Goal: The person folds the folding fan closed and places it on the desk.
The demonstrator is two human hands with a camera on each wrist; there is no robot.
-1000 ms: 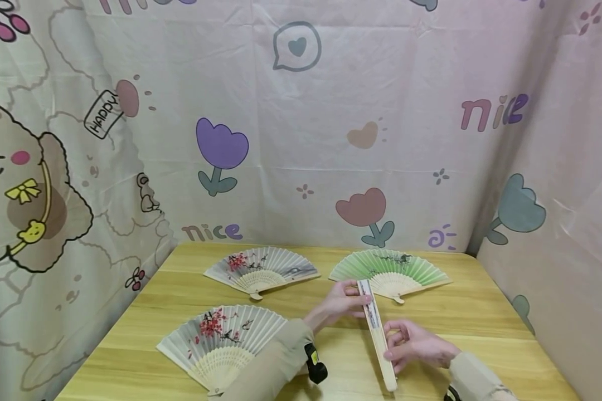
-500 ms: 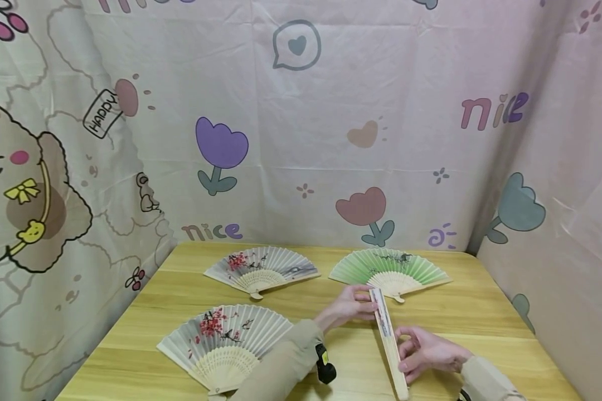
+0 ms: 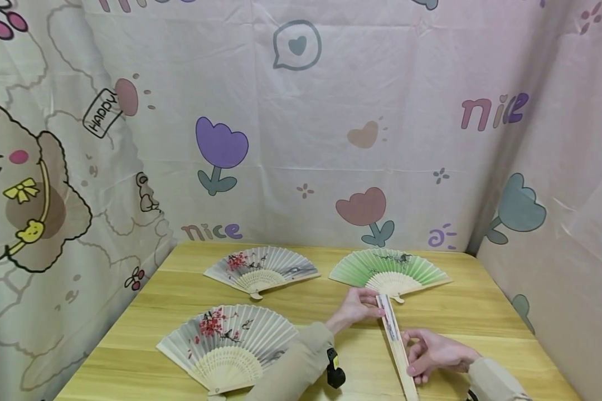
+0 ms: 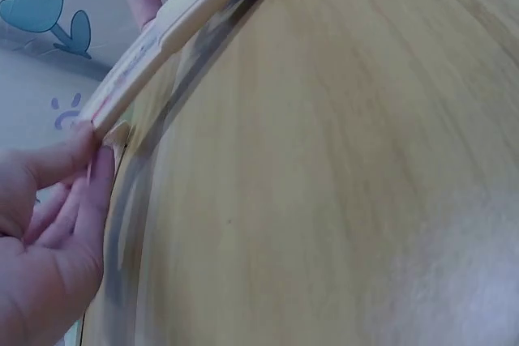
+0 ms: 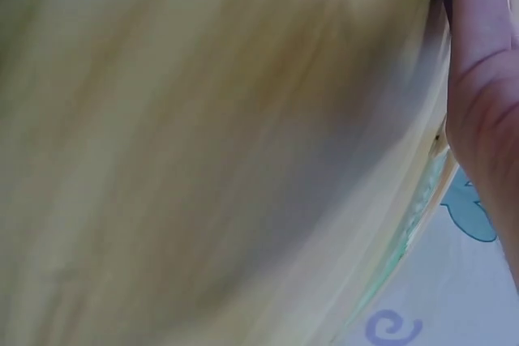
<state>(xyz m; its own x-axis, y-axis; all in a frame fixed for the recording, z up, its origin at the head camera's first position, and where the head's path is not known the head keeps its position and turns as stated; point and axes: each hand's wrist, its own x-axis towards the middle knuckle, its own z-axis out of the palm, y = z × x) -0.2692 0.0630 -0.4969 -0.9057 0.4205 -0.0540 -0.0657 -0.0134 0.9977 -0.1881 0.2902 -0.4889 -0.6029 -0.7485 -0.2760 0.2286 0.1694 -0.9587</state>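
The folded fan (image 3: pixel 395 342) is right of centre in the lower part of the head view, slanting from its printed end, just below the green fan, down to the bottom edge of the frame. The left hand (image 3: pixel 357 307) pinches that upper end between thumb and fingers — the left wrist view shows this grip at its left edge. The right hand (image 3: pixel 437 352) has its fingers curled and pinches the fan lower down, thumb against its side; in the right wrist view its fingertips are out of sight. I cannot tell whether the fan touches the table (image 3: pixel 150 295).

Three spread fans lie on the wood: the green fan (image 3: pixel 391 268) at the upper right of the tabletop, a grey fan (image 3: pixel 263 264) with red blossoms at its upper left, and a white fan (image 3: pixel 215 340), also blossomed, at the lower left, its right side partly covered by the left sleeve (image 3: pixel 296 362). A black device (image 3: pixel 335 373) sits by that cuff. Behind — filling the upper frame — hangs a printed cloth (image 3: pixel 301 111) with tulips.
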